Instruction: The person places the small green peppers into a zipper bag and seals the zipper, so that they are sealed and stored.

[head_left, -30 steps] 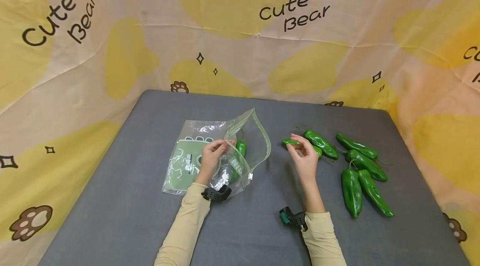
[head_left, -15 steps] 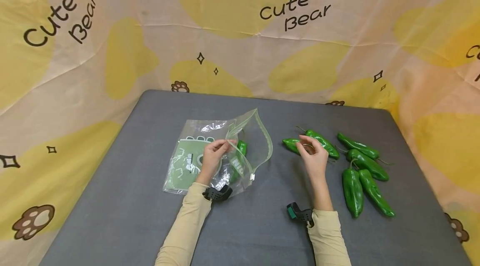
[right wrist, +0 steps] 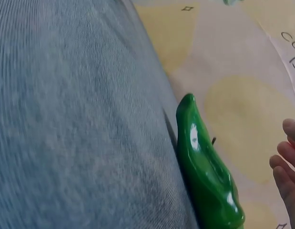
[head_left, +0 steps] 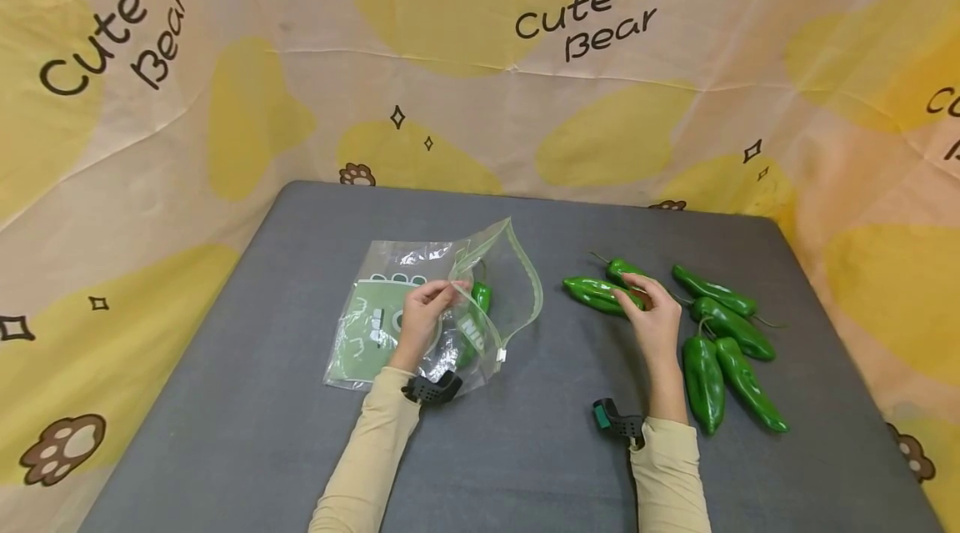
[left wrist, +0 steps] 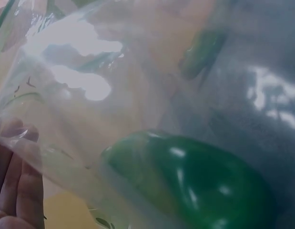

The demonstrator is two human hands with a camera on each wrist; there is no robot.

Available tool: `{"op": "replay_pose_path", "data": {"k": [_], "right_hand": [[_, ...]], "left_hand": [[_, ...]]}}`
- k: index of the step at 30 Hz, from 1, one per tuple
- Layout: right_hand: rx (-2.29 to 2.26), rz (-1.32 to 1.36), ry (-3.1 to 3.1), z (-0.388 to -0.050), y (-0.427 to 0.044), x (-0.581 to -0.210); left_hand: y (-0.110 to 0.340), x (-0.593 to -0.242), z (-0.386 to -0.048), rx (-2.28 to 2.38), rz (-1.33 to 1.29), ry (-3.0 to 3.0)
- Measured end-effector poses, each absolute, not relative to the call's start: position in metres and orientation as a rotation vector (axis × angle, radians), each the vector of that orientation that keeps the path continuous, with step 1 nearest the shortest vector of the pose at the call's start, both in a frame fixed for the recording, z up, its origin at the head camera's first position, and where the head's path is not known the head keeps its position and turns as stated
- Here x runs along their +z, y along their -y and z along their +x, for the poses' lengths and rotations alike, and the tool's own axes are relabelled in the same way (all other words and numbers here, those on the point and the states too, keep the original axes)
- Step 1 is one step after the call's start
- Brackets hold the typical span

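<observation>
My left hand (head_left: 423,316) pinches the near edge of the mouth of a clear zip bag (head_left: 360,349) with a green print. The bag's mouth gapes to the right. Through the plastic shows a green pepper (head_left: 480,297), which appears large as a pepper (left wrist: 199,176) in the left wrist view. My right hand (head_left: 660,324) hovers at the right end of another green pepper (head_left: 592,293), thumb and fingers apart. A further pepper (head_left: 617,268) lies behind it, partly hidden by the fingers. In the right wrist view a pepper (right wrist: 204,167) lies apart from my fingers (right wrist: 288,162).
Several more green peppers (head_left: 702,383) lie close together at the right of the grey table (head_left: 247,424). A printed cloth (head_left: 450,41) rises behind the table and along both sides. The bag's zip slider (head_left: 501,355) hangs at the mouth's near corner.
My right hand has moved to the right along the nearer pepper, from its left part to its right end, uncovering most of it. The left hand and bag stay in place.
</observation>
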State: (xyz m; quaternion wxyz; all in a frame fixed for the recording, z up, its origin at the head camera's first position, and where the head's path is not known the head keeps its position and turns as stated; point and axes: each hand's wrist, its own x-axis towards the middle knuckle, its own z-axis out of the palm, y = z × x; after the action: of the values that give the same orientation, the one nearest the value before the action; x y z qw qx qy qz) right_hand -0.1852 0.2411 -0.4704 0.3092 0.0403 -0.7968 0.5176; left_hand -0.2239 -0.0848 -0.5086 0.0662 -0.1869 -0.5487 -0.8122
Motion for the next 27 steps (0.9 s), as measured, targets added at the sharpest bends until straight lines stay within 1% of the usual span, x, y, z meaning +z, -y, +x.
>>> {"op": "replay_pose_path", "data": {"k": [4,6,11,16,20,23,27], "right_hand": [[1.204,0.134,2.164,-0.189,-0.251,-0.481],[1.062,0.145,2.199,-0.193,-0.259,-0.494],[0.841,0.151,2.259,-0.197,-0.269,-0.509],[0.867,0.197,2.289,-0.188,-0.263,-0.492],[0.947,0.194,2.328,-0.183,-0.264,-0.481],[0.984,0.156,2.377,-0.18,-0.267,-0.478],[1.005,0.134,2.431,-0.179,-0.27,-0.478]], "left_hand": [[0.086,-0.51,-0.225,-2.466,-0.535,1.663],[0.084,-0.509,-0.224,-2.472,-0.539,1.665],[0.083,-0.509,-0.224,-2.478,-0.564,1.657],[0.084,-0.508,-0.221,-2.468,-0.567,1.667],[0.083,-0.496,-0.217,-2.473,-0.572,1.644],[0.081,-0.484,-0.213,-2.494,-0.543,1.621],[0.081,-0.483,-0.213,-2.507,-0.514,1.619]]}}
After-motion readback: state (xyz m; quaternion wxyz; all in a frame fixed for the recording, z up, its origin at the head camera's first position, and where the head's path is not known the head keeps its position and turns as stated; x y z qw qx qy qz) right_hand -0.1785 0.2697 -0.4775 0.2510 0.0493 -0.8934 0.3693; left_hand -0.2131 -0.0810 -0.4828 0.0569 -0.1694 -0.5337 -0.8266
